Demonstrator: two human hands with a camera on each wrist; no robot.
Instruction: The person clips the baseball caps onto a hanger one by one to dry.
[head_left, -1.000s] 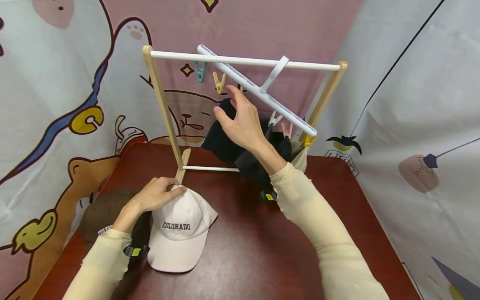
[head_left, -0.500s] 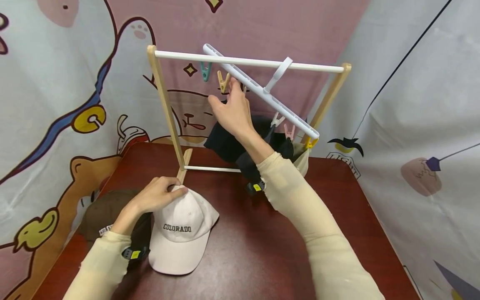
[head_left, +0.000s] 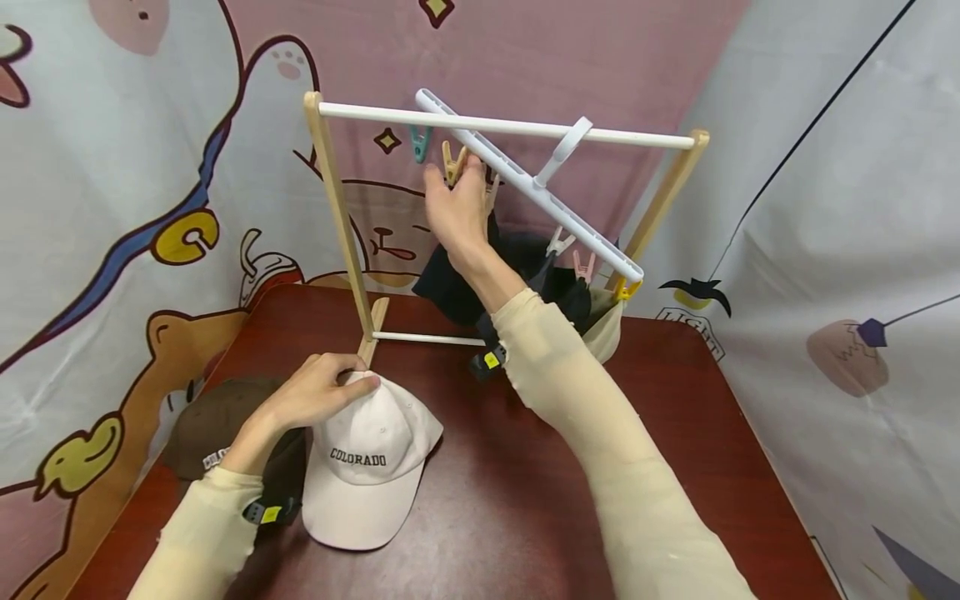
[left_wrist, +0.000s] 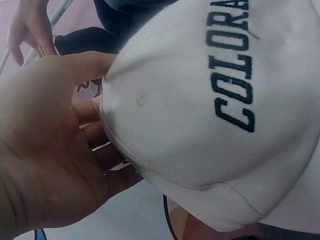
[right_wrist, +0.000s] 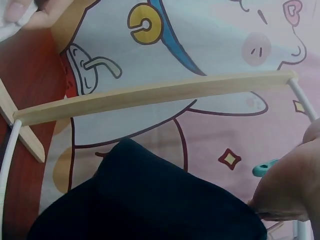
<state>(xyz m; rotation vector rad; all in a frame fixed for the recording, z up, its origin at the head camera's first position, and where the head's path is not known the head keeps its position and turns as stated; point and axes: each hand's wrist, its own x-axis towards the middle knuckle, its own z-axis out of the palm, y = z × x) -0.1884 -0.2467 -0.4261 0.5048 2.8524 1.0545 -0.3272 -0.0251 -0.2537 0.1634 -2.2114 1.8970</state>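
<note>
At the table's left, my left hand (head_left: 322, 390) grips the crown of a white baseball cap (head_left: 367, 429) lettered COLORADO. In the left wrist view its thumb lies on the near side of the cap (left_wrist: 165, 100), the fingers behind. Under the rack's top bar, my right hand (head_left: 459, 212) has thumb and fingers on either side of a yellow clothespin (head_left: 453, 164); the exact contact is small to see. That clothespin hangs from a tilted white hanger (head_left: 517, 175). A dark cap (right_wrist: 150, 200) hangs below the right hand, partly hidden by the forearm.
The wooden rack (head_left: 337, 200) with white bars stands on the red-brown table (head_left: 525, 483). A teal clothespin (head_left: 420, 143), a white one (head_left: 559, 242), a pink one (head_left: 583, 265) and an orange-yellow one (head_left: 627, 289) hang from the hanger. A brown cap (head_left: 217, 417) lies left.
My right hand has moved left and up to the yellow clothespin, its thumb and fingers closing in on it. The left hand stays on the white cap. The head view shifts slightly.
</note>
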